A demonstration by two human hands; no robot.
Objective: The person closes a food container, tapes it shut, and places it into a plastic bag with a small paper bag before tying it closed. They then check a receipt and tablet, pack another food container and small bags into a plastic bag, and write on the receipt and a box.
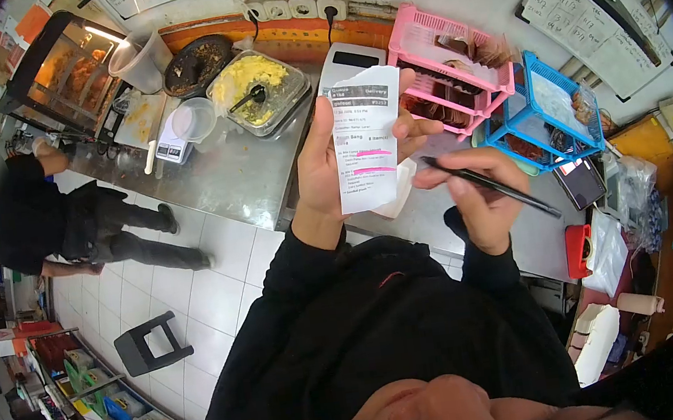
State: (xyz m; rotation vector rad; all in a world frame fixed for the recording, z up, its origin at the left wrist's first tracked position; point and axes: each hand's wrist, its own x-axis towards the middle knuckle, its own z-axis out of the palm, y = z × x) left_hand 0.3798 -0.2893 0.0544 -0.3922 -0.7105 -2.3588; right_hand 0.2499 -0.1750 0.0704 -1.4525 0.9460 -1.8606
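A printed paper receipt (364, 144) with pink highlighter strokes across some of its lines is held upright in front of me. My left hand (315, 162) grips it, the thumb along its left edge and the fingers behind, their tips showing at the right. Just to the right, my right hand (482, 196) is closed around a black pen (493, 188). One end of the pen is near the receipt's right side, apart from the paper; the other slants down to the right.
Ahead on the steel counter (236, 176) are a glass dish of yellow food (259, 89), a kitchen scale (173, 142), a pink rack (454, 70) and a blue basket (543, 113). A person (58, 202) stands at the left. A dark stool (153, 343) is on the tiled floor.
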